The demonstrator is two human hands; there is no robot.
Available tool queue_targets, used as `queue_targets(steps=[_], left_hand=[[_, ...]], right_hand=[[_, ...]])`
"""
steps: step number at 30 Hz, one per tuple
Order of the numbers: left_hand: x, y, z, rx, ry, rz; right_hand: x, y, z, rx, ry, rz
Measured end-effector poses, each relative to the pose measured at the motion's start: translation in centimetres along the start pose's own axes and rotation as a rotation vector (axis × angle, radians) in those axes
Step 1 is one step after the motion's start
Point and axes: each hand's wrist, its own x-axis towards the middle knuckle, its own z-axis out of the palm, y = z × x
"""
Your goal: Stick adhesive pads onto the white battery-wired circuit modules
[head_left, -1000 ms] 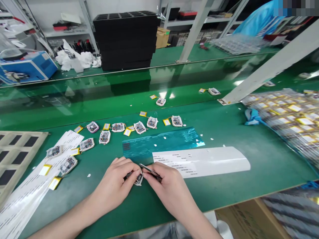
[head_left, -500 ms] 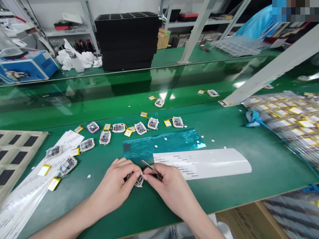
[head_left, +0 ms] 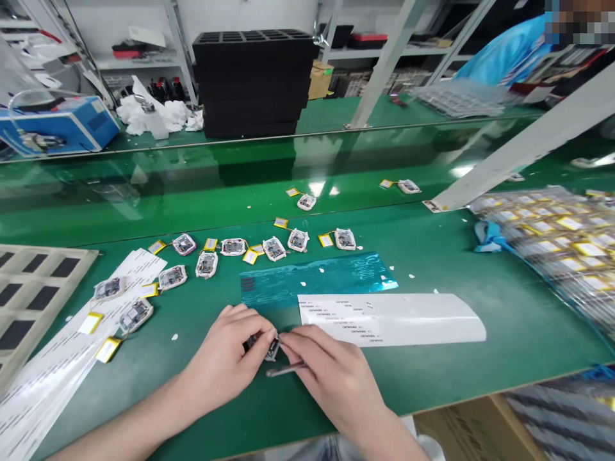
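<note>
My left hand (head_left: 235,349) is closed around a small white-framed device with an exposed circuit board (head_left: 273,349), pinching it between thumb and fingers just above the green table. Its left part is hidden by my fingers. My right hand (head_left: 327,368) keeps metal tweezers (head_left: 286,369) tucked in its fingers, their tips pointing left below the device. The thumb and index fingertips of that hand meet at the device's right edge; whatever they pinch there is too small to make out. Beyond the hands lie a teal film strip (head_left: 312,278) and a white label sheet (head_left: 423,317).
Several similar devices with yellow-edged batteries, such as this board (head_left: 233,247), lie across the table. Printed strips (head_left: 62,378) and a compartment tray (head_left: 48,288) are at left. Bagged batteries (head_left: 552,230) and a slanted white post (head_left: 519,141) stand right. A person in blue (head_left: 509,48) is behind.
The tweezers have swung from pointing up-left above my right fingers to pointing left beneath them. My right fingertips are now at the device's edge. The view has shifted slightly.
</note>
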Motion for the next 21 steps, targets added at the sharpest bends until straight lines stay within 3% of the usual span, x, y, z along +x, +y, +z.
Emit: queue_targets(steps=[2, 5, 12, 21], left_hand=[[0.1, 0.1, 0.0, -0.001, -0.005, 0.001], [0.2, 0.2, -0.1, 0.002, -0.011, 0.012], [0.2, 0.2, -0.2, 0.019, -0.012, 0.053], [0.0, 0.1, 0.1, 0.037, -0.009, 0.043]], right_hand=[[-0.1, -0.1, -0.2, -0.140, -0.007, -0.143], [0.2, -0.5, -0.4, -0.279, -0.023, -0.230], [0.8, -0.9, -0.5, -0.413, -0.051, -0.270], [0.9, -0.1, -0.8, -0.373, -0.066, -0.249]])
